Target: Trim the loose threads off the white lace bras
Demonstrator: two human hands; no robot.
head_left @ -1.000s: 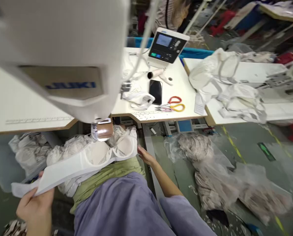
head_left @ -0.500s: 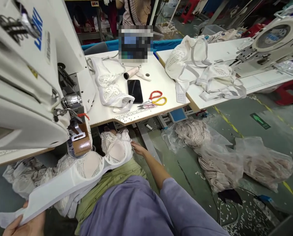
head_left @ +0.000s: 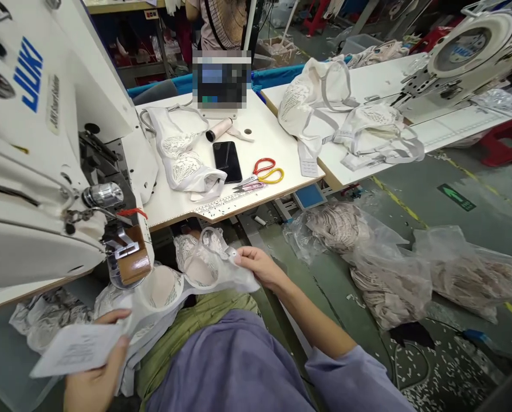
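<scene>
My left hand (head_left: pixel 96 375) is closed around the flat white end of the lace bra (head_left: pixel 165 289), thumb on top, while my right hand (head_left: pixel 260 266) pinches its other end between thumb and fingertips. The bra is stretched across my lap, below the edge of the bench (head_left: pixel 277 140) and just beside the sewing machine (head_left: pixel 45 189) head (its cups face up). On the bench, well apart from my hands, lie another bra (head_left: pixel 182 165), a phone (head_left: pixel 227 161) and scissors (head_left: pixel 262 173).
</scene>
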